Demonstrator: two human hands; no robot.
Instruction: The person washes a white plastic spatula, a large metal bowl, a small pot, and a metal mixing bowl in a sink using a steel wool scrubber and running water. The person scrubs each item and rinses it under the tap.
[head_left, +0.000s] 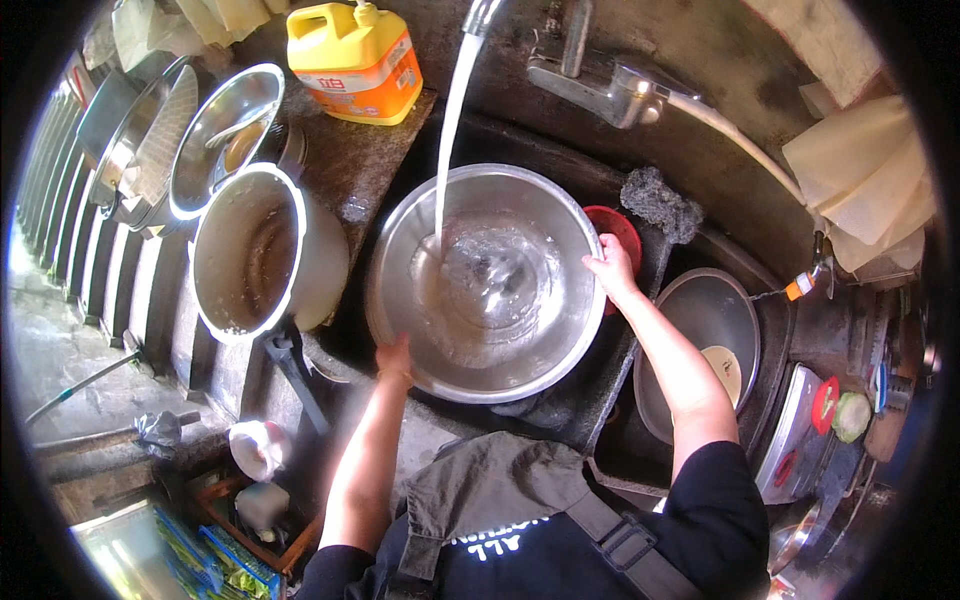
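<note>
A wide stainless steel basin (574, 330) sits tilted over the dark sink (577, 409), with clear, rippling water in it. From the faucet spout (484, 16) a stream of water (454, 105) pours into the basin's left part. My left hand (395, 358) grips the basin at its lower left side, its fingers partly hidden behind the wall. At the right rim, my right hand (615, 270) holds on with the thumb inside the edge. Just behind that hand, a red plastic bowl (616, 217) is partly covered by the basin.
To the left stand a pressure cooker pot (322, 262) with a black handle and a steel bowl (255, 97). A yellow detergent jug (356, 64) is behind them. Right of the basin are a steel wool scourer (660, 204) and a grey basin (701, 307) in a second sink compartment.
</note>
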